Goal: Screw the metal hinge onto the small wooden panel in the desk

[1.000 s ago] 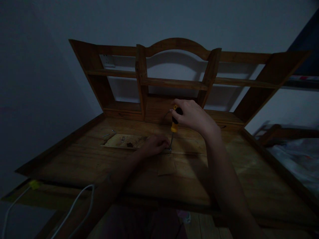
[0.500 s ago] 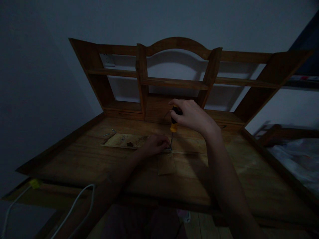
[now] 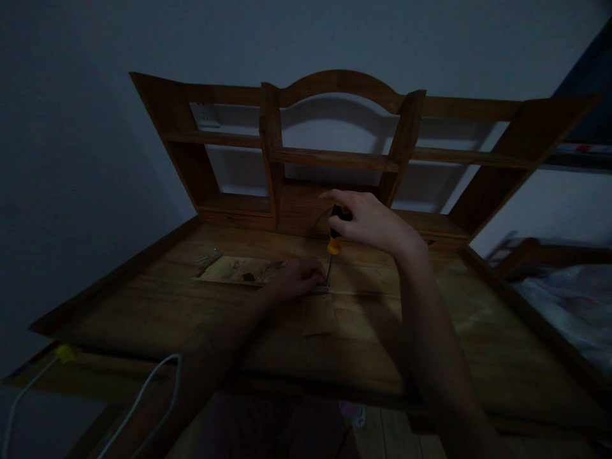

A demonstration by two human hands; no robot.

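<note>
My right hand (image 3: 366,220) is closed around the black and yellow handle of a screwdriver (image 3: 335,245), which stands nearly upright. Its thin shaft runs down to a small metal piece (image 3: 327,285) on a wooden strip. My left hand (image 3: 302,277) rests low beside the screwdriver tip, fingers curled over the board and close to the metal piece; what they pinch there is hidden. A pale, stained wooden board (image 3: 234,269) reaches out to the left from under this hand. Just in front of the tip lies a flat brown piece (image 3: 320,315).
A wooden desk (image 3: 157,306) carries a shelf unit (image 3: 335,158) along its back. Two small metal pieces, apparently screws (image 3: 206,257), lie left of the board. A white cable (image 3: 178,366) loops at the front left. A clear plastic bag (image 3: 568,306) is at the right.
The index finger of my right hand lifts slightly farther off the screwdriver handle. My left hand and the board stay in place.
</note>
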